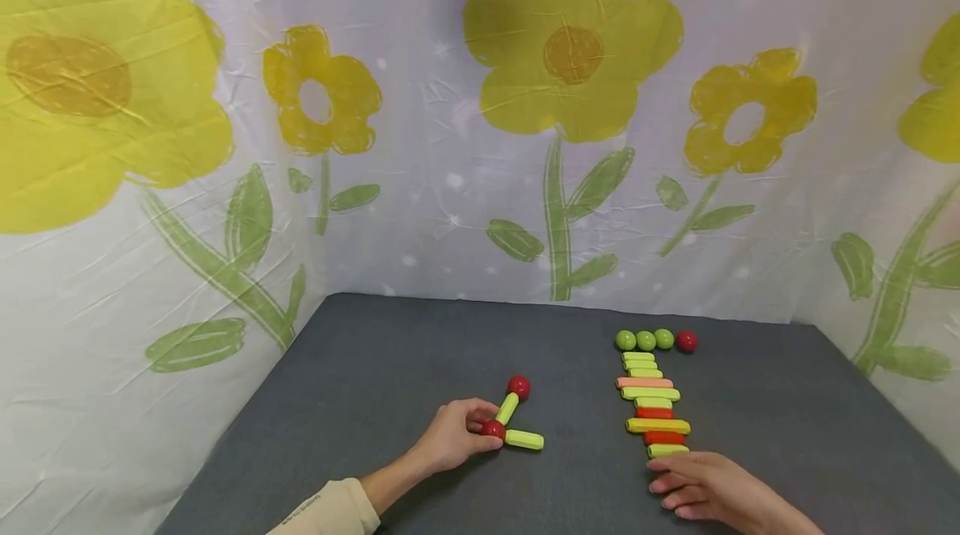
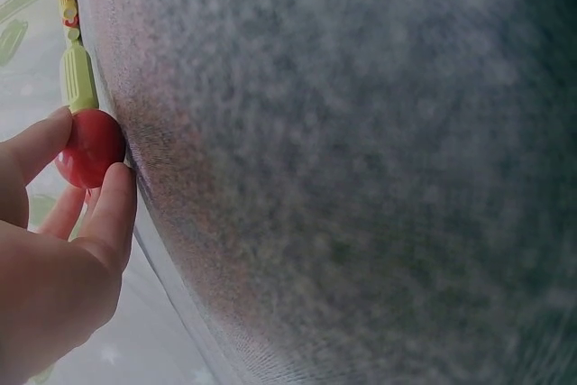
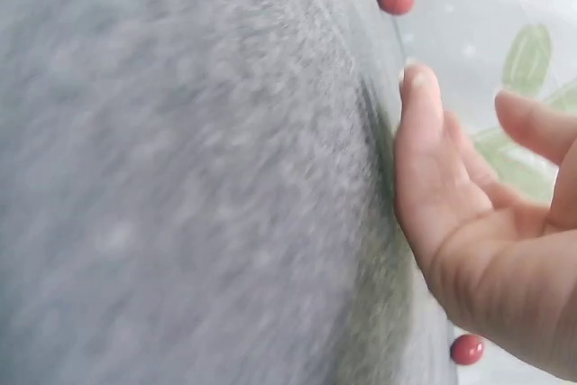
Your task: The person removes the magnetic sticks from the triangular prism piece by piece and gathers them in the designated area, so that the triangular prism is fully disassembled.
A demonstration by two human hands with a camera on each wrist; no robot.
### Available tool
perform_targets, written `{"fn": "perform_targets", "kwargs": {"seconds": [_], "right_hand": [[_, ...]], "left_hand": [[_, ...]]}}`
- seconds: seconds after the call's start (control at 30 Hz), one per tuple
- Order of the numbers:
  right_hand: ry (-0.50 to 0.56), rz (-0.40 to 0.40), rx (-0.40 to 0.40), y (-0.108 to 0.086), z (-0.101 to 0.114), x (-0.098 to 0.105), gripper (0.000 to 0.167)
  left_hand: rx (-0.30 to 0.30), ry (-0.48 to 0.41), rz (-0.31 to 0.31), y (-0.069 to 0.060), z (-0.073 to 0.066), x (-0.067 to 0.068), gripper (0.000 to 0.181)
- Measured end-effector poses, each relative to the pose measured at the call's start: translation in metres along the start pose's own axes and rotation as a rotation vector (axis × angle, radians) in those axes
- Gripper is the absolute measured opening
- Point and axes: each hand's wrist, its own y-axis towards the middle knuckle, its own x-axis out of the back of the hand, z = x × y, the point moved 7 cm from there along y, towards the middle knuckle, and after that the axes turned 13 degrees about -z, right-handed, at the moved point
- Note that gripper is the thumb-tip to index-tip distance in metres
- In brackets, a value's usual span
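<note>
My left hand (image 1: 452, 435) pinches a glossy red ball (image 1: 492, 430) between thumb and fingers; the left wrist view shows the same red ball (image 2: 90, 149) in that grip. Two short yellow-green sticks join this ball: one stick (image 1: 507, 408) slants away to a second red ball (image 1: 519, 387), the other stick (image 1: 524, 439) points right with a free end. My right hand (image 1: 708, 485) hovers by the near end of a column of sticks, fingers loosely bent and thumb apart. Its nearest stick is a yellow-green one (image 1: 667, 452). Nothing shows between its fingers in the right wrist view (image 3: 478, 205).
Yellow-green, red, pink and yellow sticks (image 1: 651, 393) of differing lengths form a column on the dark table (image 1: 360, 352). Three green balls (image 1: 645, 341) and a red ball (image 1: 687, 342) stand in a row behind it. A flower-printed curtain (image 1: 420, 210) encloses the table's back and sides.
</note>
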Motion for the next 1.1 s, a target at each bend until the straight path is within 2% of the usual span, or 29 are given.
{"fn": "perform_targets", "kwargs": {"seconds": [0.13, 0.4, 0.63, 1.1], "right_hand": [[0.032, 0.135, 0.072, 0.005, 0.012, -0.014, 0.046], [0.064, 0.221, 0.166, 0.022, 0.035, -0.039, 0.045], [0.089, 0.199, 0.2, 0.039, 0.051, -0.058, 0.047], [0.077, 0.214, 0.223, 0.069, 0.067, -0.097, 0.05]], "left_hand": [[0.0, -0.005, -0.002, -0.001, 0.0, 0.0, 0.037], [-0.012, -0.009, -0.008, -0.002, 0.001, -0.001, 0.037], [-0.003, 0.002, -0.016, -0.001, 0.002, 0.0, 0.037], [-0.004, -0.016, -0.021, -0.001, 0.0, 0.001, 0.036]]}}
